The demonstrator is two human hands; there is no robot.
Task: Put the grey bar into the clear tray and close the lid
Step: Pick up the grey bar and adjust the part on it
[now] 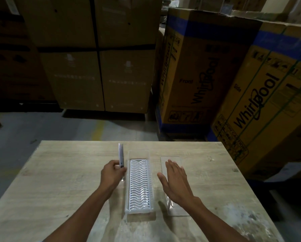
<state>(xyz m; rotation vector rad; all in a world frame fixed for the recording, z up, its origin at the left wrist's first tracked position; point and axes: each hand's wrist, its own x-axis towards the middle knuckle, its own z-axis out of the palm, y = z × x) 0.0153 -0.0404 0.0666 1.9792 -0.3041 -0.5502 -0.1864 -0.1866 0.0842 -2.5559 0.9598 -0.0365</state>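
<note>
left hand [112,173] pinches the near end of the grey bar [121,155], which points to 12 o'clock just left of the clear tray [139,182] with its white wavy insert [139,185]. right hand [176,182], fingers spread, lies over the clear lid [173,159] on the wooden table [50,180].

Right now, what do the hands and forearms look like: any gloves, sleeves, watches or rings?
Both are bare. The left hand and right hand wear no gloves, and no ring, watch or band shows at either wrist. Both forearms are uncovered down to the bottom edge of the picture; no sleeve is in view.
</note>
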